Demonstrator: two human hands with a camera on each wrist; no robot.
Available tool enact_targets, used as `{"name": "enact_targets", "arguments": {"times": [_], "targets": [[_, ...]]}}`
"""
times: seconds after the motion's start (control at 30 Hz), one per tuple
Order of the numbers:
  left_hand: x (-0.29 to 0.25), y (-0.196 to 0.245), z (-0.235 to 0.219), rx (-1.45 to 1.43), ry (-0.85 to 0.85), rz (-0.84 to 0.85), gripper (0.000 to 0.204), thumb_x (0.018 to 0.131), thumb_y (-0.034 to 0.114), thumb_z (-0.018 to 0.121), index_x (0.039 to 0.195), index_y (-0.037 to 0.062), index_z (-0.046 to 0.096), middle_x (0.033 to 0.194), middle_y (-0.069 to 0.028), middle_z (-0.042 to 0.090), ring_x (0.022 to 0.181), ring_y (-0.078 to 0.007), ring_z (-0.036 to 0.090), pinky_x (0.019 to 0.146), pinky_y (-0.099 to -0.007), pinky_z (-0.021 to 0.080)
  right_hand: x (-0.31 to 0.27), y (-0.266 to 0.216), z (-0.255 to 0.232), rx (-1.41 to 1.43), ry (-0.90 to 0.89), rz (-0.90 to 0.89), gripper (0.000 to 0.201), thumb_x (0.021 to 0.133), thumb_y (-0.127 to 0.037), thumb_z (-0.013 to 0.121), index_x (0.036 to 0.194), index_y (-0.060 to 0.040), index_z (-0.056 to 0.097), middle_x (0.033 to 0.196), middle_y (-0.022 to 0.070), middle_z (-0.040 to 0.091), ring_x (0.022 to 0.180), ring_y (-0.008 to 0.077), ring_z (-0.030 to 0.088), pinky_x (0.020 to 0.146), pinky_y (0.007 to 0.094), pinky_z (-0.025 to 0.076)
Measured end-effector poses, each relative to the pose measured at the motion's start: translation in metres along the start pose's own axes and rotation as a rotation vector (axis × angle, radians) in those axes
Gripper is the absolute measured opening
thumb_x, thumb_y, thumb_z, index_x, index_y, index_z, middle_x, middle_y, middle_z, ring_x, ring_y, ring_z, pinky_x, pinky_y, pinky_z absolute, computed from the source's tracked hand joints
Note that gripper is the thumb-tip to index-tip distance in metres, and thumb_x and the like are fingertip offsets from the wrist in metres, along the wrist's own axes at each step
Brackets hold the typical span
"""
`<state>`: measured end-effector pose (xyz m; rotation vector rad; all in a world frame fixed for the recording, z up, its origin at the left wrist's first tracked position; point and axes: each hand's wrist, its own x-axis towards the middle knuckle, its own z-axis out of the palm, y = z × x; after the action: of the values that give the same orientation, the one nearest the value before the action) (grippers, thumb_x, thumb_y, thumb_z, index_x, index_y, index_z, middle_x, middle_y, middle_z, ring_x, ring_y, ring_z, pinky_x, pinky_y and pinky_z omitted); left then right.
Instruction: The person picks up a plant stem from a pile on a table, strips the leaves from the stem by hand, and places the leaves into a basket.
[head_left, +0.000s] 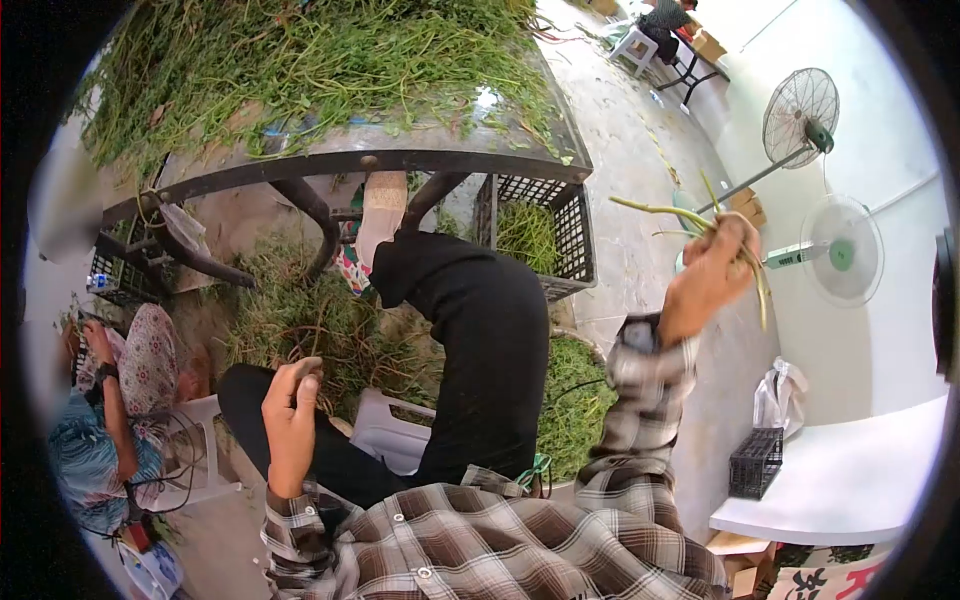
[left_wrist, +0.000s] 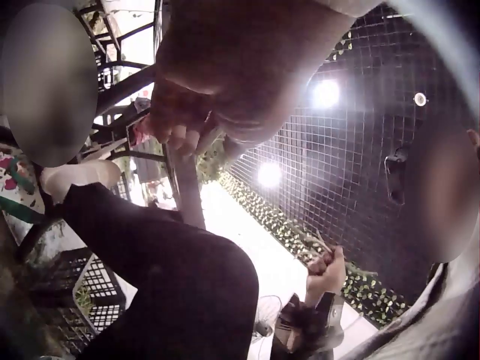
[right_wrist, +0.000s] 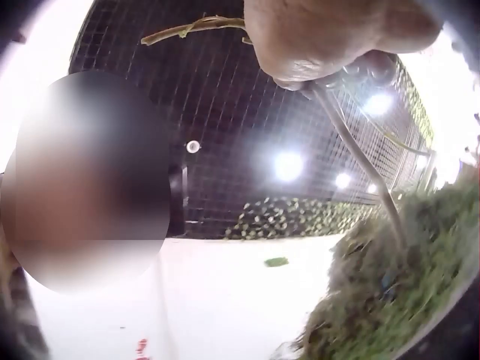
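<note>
Raised at the right in the head view, my right hand grips a small bunch of green stems. The stems stick out on both sides of the fist, and the right wrist view shows one long stem hanging below the fingers. My left hand is over my lap, its fingers bent and the thumb against them. In the left wrist view the fingers are dark and partly hidden by the palm; I cannot tell whether they hold anything. Below and beyond that hand lies a heap of leafy stems on the floor.
A metal table heaped with greens stands ahead. Black crates with stems are under its edge. Another seated person is at the left. Fans and a white table are at the right.
</note>
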<state>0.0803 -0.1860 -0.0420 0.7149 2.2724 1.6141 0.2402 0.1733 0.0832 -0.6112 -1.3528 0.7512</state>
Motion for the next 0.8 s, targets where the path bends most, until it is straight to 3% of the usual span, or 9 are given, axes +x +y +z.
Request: {"name": "enact_targets", "arguments": {"times": [0.07, 0.13, 0.2, 0.23, 0.37, 0.47, 0.53, 0.63, 0.8], "targets": [[-0.002, -0.010, -0.003, -0.005, -0.001, -0.035, 0.020, 0.088, 0.009, 0.050, 0.101, -0.0022, 0.059, 0.089, -0.0094, 0.058, 0.083, -0.0172, 0.057, 0.074, -0.0270, 0.043, 0.028, 0.071, -0.019, -0.246, -0.215, 0.111, 0.017, 0.088, -0.015, 0.052, 0.098, -0.0024, 0.051, 0.069, 0.0013, 0.051, 0.051, 0.0066, 0.045, 0.041, 0.0208, 0.036], [-0.011, -0.014, -0.009, 0.010, 0.024, -0.096, 0.019, 0.089, 0.009, 0.050, 0.100, -0.0025, 0.060, 0.087, -0.0091, 0.059, 0.082, -0.0172, 0.057, 0.074, -0.0268, 0.043, 0.032, 0.159, -0.046, -0.213, -0.464, 0.417, 0.036, 0.086, -0.016, 0.056, 0.117, -0.0005, 0.045, 0.100, 0.0094, 0.055, 0.067, 0.0116, 0.056, 0.049, 0.0232, 0.047], [-0.012, -0.010, -0.015, 0.012, 0.020, -0.021, 0.019, 0.088, 0.010, 0.050, 0.097, -0.0031, 0.060, 0.085, -0.0084, 0.059, 0.080, -0.0167, 0.057, 0.073, -0.0265, 0.043, 0.018, 0.183, -0.071, -0.606, -0.526, 0.279, 0.054, 0.083, -0.015, 0.059, 0.130, -0.0017, 0.036, 0.124, 0.0144, 0.045, 0.081, 0.0159, 0.059, 0.057, 0.0267, 0.052], [-0.012, -0.013, -0.020, 0.027, 0.073, -0.059, 0.019, 0.088, 0.010, 0.050, 0.097, -0.0031, 0.060, 0.085, -0.0084, 0.059, 0.080, -0.0167, 0.057, 0.073, -0.0265, 0.043, 0.009, 0.184, -0.072, -0.515, -0.515, 0.360, 0.055, 0.083, -0.015, 0.059, 0.131, -0.0012, 0.036, 0.126, 0.0151, 0.043, 0.083, 0.0167, 0.059, 0.058, 0.0277, 0.053], [-0.013, -0.024, -0.031, -0.015, 0.102, -0.085, 0.021, 0.091, 0.012, 0.048, 0.102, -0.0019, 0.060, 0.089, -0.0043, 0.059, 0.079, -0.0102, 0.054, 0.068, -0.0224, 0.042, -0.016, 0.160, -0.052, -0.329, -0.494, 0.553, 0.048, 0.084, -0.014, 0.057, 0.127, 0.0019, 0.041, 0.124, 0.0151, 0.046, 0.084, 0.0176, 0.060, 0.060, 0.0267, 0.053], [-0.012, -0.027, -0.036, -0.007, 0.103, -0.094, 0.022, 0.091, 0.013, 0.049, 0.104, -0.0005, 0.060, 0.090, -0.0029, 0.059, 0.079, -0.0093, 0.054, 0.069, -0.0219, 0.043, -0.031, 0.112, -0.025, -0.248, -0.544, 0.527, 0.035, 0.088, -0.012, 0.053, 0.119, 0.0034, 0.049, 0.115, 0.0141, 0.053, 0.079, 0.0144, 0.059, 0.057, 0.0236, 0.050], [-0.012, -0.027, -0.037, -0.060, 0.129, -0.101, 0.022, 0.092, 0.015, 0.049, 0.105, -0.0002, 0.060, 0.090, -0.0031, 0.059, 0.079, -0.0092, 0.054, 0.069, -0.0218, 0.043, -0.039, 0.073, -0.002, -0.167, -0.630, 0.380, 0.027, 0.090, -0.011, 0.049, 0.113, 0.0033, 0.054, 0.098, 0.0096, 0.060, 0.068, 0.0096, 0.055, 0.052, 0.0201, 0.045], [-0.014, -0.027, -0.037, -0.065, 0.142, -0.120, 0.023, 0.092, 0.016, 0.050, 0.105, 0.0003, 0.060, 0.090, -0.0030, 0.059, 0.078, -0.0091, 0.054, 0.069, -0.0218, 0.043, -0.053, 0.019, 0.022, -0.112, -0.715, 0.348, 0.023, 0.091, -0.011, 0.049, 0.107, 0.0017, 0.057, 0.085, 0.0047, 0.061, 0.058, 0.0058, 0.049, 0.048, 0.0183, 0.038], [-0.018, -0.025, -0.039, -0.034, 0.152, -0.112, 0.023, 0.092, 0.017, 0.050, 0.104, 0.0002, 0.060, 0.090, -0.0030, 0.059, 0.077, -0.0091, 0.054, 0.069, -0.0219, 0.043, -0.080, -0.024, 0.041, -0.086, -0.902, 0.309, 0.019, 0.091, -0.013, 0.050, 0.102, -0.0023, 0.061, 0.073, 0.0016, 0.057, 0.054, 0.0040, 0.046, 0.048, 0.0178, 0.034]]}}
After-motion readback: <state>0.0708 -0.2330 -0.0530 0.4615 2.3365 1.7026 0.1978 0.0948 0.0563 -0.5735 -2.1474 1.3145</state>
